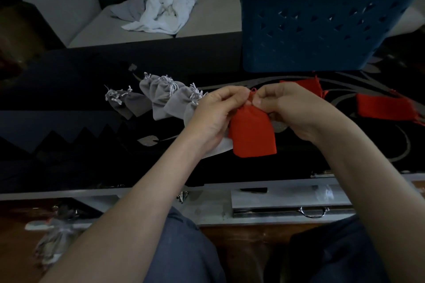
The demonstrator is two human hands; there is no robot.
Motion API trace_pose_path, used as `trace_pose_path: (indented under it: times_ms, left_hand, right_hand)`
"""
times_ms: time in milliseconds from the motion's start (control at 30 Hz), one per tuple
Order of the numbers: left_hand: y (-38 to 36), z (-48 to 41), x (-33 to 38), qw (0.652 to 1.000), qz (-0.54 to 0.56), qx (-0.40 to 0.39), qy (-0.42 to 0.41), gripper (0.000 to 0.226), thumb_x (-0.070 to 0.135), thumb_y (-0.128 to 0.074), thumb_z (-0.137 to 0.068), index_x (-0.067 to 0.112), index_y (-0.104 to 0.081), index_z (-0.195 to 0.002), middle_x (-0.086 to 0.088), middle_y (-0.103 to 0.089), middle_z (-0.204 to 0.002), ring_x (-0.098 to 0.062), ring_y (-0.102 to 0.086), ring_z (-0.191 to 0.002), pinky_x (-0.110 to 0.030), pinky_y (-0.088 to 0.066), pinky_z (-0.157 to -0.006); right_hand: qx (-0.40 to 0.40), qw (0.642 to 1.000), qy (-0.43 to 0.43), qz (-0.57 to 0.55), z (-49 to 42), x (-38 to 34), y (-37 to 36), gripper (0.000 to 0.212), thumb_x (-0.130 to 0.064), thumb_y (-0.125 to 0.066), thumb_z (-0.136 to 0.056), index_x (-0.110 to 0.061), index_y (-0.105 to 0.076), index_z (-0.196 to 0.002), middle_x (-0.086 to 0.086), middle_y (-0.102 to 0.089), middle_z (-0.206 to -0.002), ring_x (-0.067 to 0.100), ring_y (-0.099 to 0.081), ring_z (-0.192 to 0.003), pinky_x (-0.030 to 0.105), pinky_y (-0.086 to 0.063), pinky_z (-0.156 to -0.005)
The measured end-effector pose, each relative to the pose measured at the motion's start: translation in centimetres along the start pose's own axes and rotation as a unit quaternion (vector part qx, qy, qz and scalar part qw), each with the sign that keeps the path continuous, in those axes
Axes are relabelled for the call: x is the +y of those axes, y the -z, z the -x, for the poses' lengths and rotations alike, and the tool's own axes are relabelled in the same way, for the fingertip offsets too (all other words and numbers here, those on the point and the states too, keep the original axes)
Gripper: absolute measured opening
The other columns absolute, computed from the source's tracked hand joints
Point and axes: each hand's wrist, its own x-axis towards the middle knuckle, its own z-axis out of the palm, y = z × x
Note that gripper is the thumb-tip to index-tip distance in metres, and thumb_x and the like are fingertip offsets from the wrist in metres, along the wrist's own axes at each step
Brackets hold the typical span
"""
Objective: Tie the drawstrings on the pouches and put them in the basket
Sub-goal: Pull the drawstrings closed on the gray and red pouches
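Starting closest in: sitting with knees in blue-grey trousers [184,248] drawn up to the desk edge. Passing a curved metal handle [314,211] on the pale lower ledge just beyond the knees, and a blurred heap of grey fabric [53,234] low on the left, too soft to make out.

Reaching both bare forearms up over the glossy black desk with a silver leaf pattern [80,103]. And here in the middle, the action: holding up a small red fabric drawstring pouch [251,133], mouth uppermost, letting the body hang down between the wrists. Pinching its gathered neck with the left hand [213,112], with fingers curled in from the left. Pinching likewise with the right hand [289,110], with fingertips closed on the thin red drawstring [252,93] looping up between the two thumbs. Gripping with both hands, then, slack with neither. No telling whether touching the desk with the pouch's bottom edge. Glimpsing a pale grey pouch [218,148] lying under the left wrist.

Moving out to the left: finding a row of grey velvet pouches [161,98] lying overlapped on the desk, necks gathered with whitish cords. Moving out to the right: spotting flat red pouches [381,106] lying on the desk, beyond the right hand.

Further back, looking at a blue plastic basket with triangular cut-outs [310,29], standing at the far right of the desk, apart from the held pouch.

Ending furthest off on a light grey sofa [207,22] with crumpled white and grey cloths [165,11] heaped on the seat.
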Motion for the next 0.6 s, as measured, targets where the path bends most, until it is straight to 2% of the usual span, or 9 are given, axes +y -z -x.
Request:
trace_pose_path:
  times_ms: [167, 367, 467, 600]
  left_hand:
    - [0.4, 0.0, 0.4, 0.998, 0.016, -0.067, 0.006, 0.009, 0.016, -0.062, -0.075, 0.013, -0.069, -0.070, -0.005, -0.063, -0.074, -0.010, -0.058, -0.068, -0.021, -0.049, -0.069]
    - [0.8, 0.4, 0.6, 0.992, 0.014, -0.121, -0.045, 0.010, 0.012, -0.059, -0.078, 0.011, -0.067, -0.072, -0.002, -0.067, -0.076, -0.008, -0.062, -0.072, -0.018, -0.051, -0.070]
    - [1.2, 0.6, 0.8, 0.988, -0.030, -0.138, -0.062, 0.012, 0.011, -0.063, -0.079, 0.016, -0.071, -0.072, 0.002, -0.069, -0.076, -0.007, -0.064, -0.074, -0.017, -0.050, -0.072]
    - [1.7, 0.9, 1.2, 0.974, -0.160, -0.136, -0.086, 0.004, 0.009, -0.066, -0.079, 0.013, -0.067, -0.079, 0.004, -0.072, -0.079, -0.006, -0.066, -0.081, -0.018, -0.050, -0.077]
  right_hand:
    - [-0.062, 0.995, -0.021, -0.077, 0.7, -0.5, 0.5, 0.025, -0.006, -0.051, -0.091, -0.010, -0.059, -0.068, -0.005, -0.056, -0.054, 0.004, -0.051, -0.049, 0.013, -0.042, -0.047]
    - [-0.108, 0.988, -0.008, -0.107, 1.1, -0.4, 1.0, 0.015, -0.012, -0.052, -0.089, -0.007, -0.062, -0.079, 0.000, -0.058, -0.065, 0.008, -0.055, -0.060, 0.018, -0.048, -0.059]
    - [-0.117, 0.989, 0.006, -0.087, 1.2, -0.1, 1.3, 0.016, -0.011, -0.052, -0.090, -0.005, -0.064, -0.082, -0.002, -0.064, -0.067, 0.007, -0.060, -0.063, 0.016, -0.050, -0.061]
    - [-0.093, 0.995, 0.014, -0.023, 1.3, 0.1, 1.1, 0.019, -0.004, -0.050, -0.092, -0.005, -0.065, -0.080, 0.001, -0.062, -0.068, 0.007, -0.058, -0.062, 0.014, -0.048, -0.058]
